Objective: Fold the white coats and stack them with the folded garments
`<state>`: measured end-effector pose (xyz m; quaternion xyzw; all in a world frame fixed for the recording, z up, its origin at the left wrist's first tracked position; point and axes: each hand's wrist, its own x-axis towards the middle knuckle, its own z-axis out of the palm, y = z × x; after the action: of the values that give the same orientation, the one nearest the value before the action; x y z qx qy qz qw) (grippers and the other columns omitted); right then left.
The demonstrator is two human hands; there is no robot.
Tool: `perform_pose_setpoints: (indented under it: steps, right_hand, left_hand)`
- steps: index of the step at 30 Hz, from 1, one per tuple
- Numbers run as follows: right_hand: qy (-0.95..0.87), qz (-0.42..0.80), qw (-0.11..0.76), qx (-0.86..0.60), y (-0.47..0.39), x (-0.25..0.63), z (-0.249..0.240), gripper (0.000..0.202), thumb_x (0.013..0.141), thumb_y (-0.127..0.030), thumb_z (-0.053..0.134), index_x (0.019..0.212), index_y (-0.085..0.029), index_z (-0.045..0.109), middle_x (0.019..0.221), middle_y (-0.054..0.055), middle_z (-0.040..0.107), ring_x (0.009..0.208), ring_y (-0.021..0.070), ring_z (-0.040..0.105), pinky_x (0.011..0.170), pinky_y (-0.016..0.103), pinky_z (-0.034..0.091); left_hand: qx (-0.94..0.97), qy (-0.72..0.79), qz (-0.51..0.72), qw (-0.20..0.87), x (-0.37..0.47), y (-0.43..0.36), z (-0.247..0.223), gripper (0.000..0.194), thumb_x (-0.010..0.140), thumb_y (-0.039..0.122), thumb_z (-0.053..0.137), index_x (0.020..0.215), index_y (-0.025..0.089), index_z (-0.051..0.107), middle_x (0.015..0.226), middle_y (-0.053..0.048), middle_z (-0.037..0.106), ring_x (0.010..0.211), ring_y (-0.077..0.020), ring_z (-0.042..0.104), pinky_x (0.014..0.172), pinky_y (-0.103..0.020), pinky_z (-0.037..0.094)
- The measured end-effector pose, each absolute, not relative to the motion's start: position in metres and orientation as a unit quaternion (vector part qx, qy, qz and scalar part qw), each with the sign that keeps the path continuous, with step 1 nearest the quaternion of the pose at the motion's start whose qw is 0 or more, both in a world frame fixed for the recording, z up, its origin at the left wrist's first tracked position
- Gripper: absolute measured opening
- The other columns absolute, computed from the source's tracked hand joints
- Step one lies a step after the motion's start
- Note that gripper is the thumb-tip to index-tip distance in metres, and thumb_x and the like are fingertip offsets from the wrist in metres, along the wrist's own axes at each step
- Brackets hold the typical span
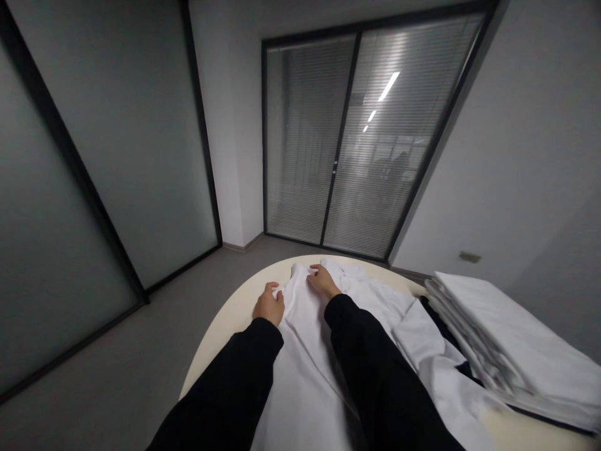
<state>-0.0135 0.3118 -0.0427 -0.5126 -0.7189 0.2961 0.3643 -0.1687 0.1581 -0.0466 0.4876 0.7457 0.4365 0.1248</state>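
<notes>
A white garment point(300, 369), loosely spread with creases and folds, covers much of a round cream table point(220, 332). My left hand point(270, 305) is at the garment's left edge near the far end, its fingers and thumb curled on the cloth. A little further right and farther off, my right hand point(323, 280) pinches the fabric near the far edge, beside a gap between two parts of the garment. Both forearms, in dark sleeves, reach over the cloth and hide part of it. More rumpled fabric of the garment lies right of my right arm.
A stack of folded white cloth point(516, 338) stands on the table's right side, with something dark point(441, 322) beside and under it. Beyond the table are a glazed door with blinds point(300, 144), frosted glass panels point(117, 138) on the left and a grey floor point(141, 357).
</notes>
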Motion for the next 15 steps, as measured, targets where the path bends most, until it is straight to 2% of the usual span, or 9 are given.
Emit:
perform_pose_setpoints:
  steps: [5, 8, 12, 13, 15]
  right_hand:
    - [-0.716, 0.357, 0.322, -0.506, 0.298, 0.004, -0.035, 0.048, 0.078, -0.029, 0.061, 0.122, -0.014, 0.049, 0.068, -0.002, 0.062, 0.059, 0.0127, 0.058, 0.057, 0.023, 0.043]
    - [-0.713, 0.38, 0.289, -0.514, 0.283, 0.021, -0.03, 0.054, 0.076, -0.034, 0.067, 0.123, -0.014, 0.048, 0.066, -0.002, 0.061, 0.056, 0.0117, 0.056, 0.054, 0.022, 0.041]
    - [-0.713, 0.402, 0.223, -0.53, 0.266, 0.049, -0.015, 0.058, 0.069, -0.038, 0.074, 0.117, -0.012, 0.053, 0.077, 0.004, 0.066, 0.058, 0.0135, 0.058, 0.056, 0.026, 0.044]
    - [-0.716, 0.409, 0.2, -0.529, 0.262, 0.056, -0.011, 0.06, 0.065, -0.038, 0.077, 0.115, -0.012, 0.055, 0.08, 0.006, 0.067, 0.06, 0.0142, 0.059, 0.057, 0.026, 0.046]
    - [-0.728, 0.419, 0.153, -0.521, 0.254, 0.07, -0.004, 0.065, 0.057, -0.037, 0.083, 0.112, -0.013, 0.058, 0.087, 0.007, 0.068, 0.062, 0.0147, 0.061, 0.058, 0.027, 0.047]
  left_hand:
    - [0.482, 0.753, 0.428, 0.132, -0.176, 0.162, -0.047, 0.022, 0.086, 0.027, 0.053, 0.106, 0.022, 0.059, 0.106, -0.012, 0.068, 0.099, -0.0264, 0.063, 0.082, -0.033, 0.045]
    - [0.482, 0.758, 0.401, 0.177, -0.182, 0.165, -0.047, 0.031, 0.083, 0.029, 0.056, 0.113, 0.018, 0.056, 0.105, -0.014, 0.068, 0.092, -0.0247, 0.066, 0.079, -0.031, 0.046]
    - [0.535, 0.733, 0.358, 0.221, -0.182, 0.163, -0.047, 0.062, 0.07, 0.018, 0.067, 0.129, 0.013, 0.047, 0.096, -0.01, 0.07, 0.078, -0.0194, 0.067, 0.071, -0.025, 0.047]
    - [0.546, 0.729, 0.35, 0.22, -0.181, 0.162, -0.047, 0.065, 0.068, 0.015, 0.067, 0.129, 0.013, 0.047, 0.094, -0.009, 0.07, 0.078, -0.0186, 0.066, 0.071, -0.024, 0.046]
    - [0.558, 0.73, 0.334, 0.21, -0.18, 0.159, -0.046, 0.058, 0.069, 0.013, 0.066, 0.125, 0.014, 0.051, 0.092, -0.008, 0.07, 0.082, -0.0181, 0.066, 0.073, -0.023, 0.046]
